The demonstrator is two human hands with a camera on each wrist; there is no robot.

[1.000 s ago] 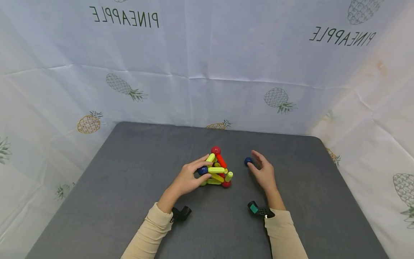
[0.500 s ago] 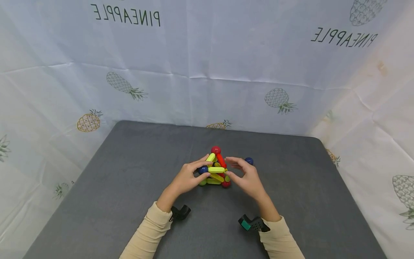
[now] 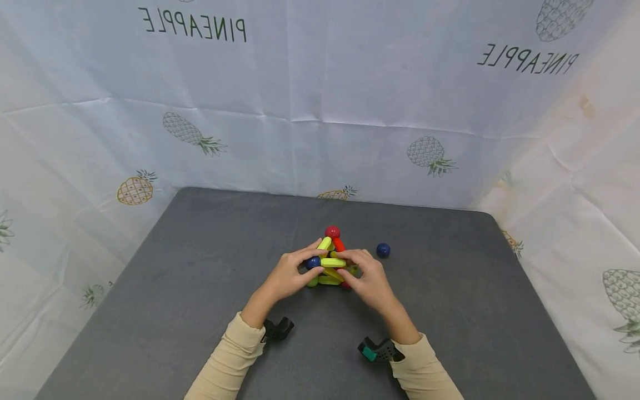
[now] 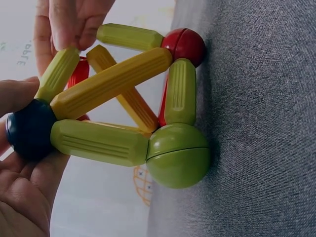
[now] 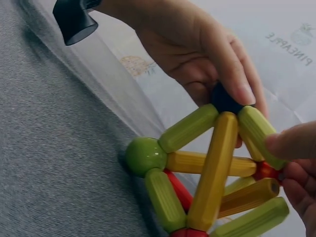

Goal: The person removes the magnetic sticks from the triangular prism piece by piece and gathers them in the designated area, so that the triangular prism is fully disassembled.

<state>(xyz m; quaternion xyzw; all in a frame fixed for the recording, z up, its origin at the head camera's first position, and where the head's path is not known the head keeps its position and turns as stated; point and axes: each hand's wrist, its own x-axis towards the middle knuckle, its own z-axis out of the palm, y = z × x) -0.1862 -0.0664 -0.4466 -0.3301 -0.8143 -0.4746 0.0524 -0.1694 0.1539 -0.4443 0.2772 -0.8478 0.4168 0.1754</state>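
Observation:
A building toy of magnetic sticks and balls [image 4: 113,81] stands on the grey table, with green, yellow and red sticks between coloured balls. My left hand [image 3: 284,279] grips its dark blue ball [image 4: 29,128] between thumb and fingers. From that ball a yellow-green stick [image 3: 333,263] reaches right, and my right hand [image 3: 372,283] pinches it near its far end. Low on the toy are a green ball [image 4: 178,155] and a red ball [image 4: 186,47]. Another red ball [image 3: 332,232] tops the far corner. My right fingers partly hide the toy's right side in the head view.
A loose dark blue ball [image 3: 383,250] lies on the table [image 3: 450,289] just beyond my right hand. A white curtain [image 3: 320,78] with pineapple prints hangs behind the table and along its sides. Black camera mounts [image 3: 280,329] are strapped at both wrists.
My right hand has left the loose blue ball, moved left to the toy and now pinches the yellow-green stick. The left hand keeps its hold on the toy's blue ball.

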